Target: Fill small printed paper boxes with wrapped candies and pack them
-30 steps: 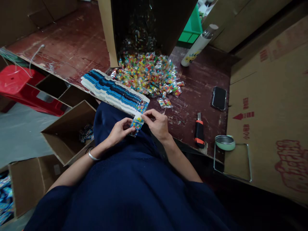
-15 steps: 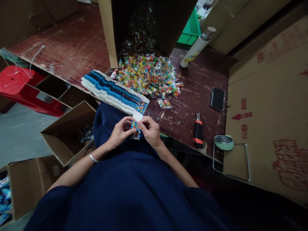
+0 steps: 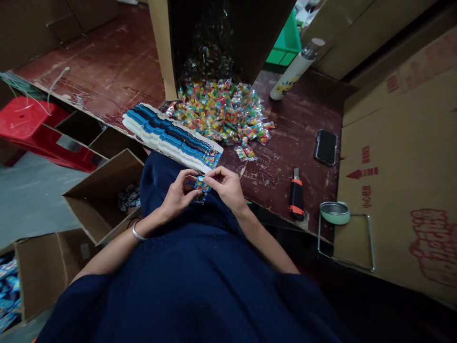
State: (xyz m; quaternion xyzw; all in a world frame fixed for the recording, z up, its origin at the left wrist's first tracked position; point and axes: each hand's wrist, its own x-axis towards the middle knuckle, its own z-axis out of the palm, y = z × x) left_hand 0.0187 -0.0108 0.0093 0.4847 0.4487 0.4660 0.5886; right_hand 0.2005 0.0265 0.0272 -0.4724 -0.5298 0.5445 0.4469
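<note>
Scuffed red worktop [image 3: 282,126], and the flap on that little blue packet [image 3: 202,187] just went down

So about a second ago yellow candy was showing at the packet's open top, then half a second ago a white flap stood up between the fingers. Now just a thin pale strip shows up there, so I'd say the opening is pretty much covered and this one's close to closed.

Packet's over the person's lap, just off the worktop's near edge. Left hand [image 3: 179,193] has its grip on one side, thumb and fingers pinching it; right hand [image 3: 227,185] pinches the top corner. Fanned row of flat blue cartons [image 3: 171,136] lies just beyond, with the heap of clear candy bags [image 3: 221,112] behind it, both looking unchanged.
</note>
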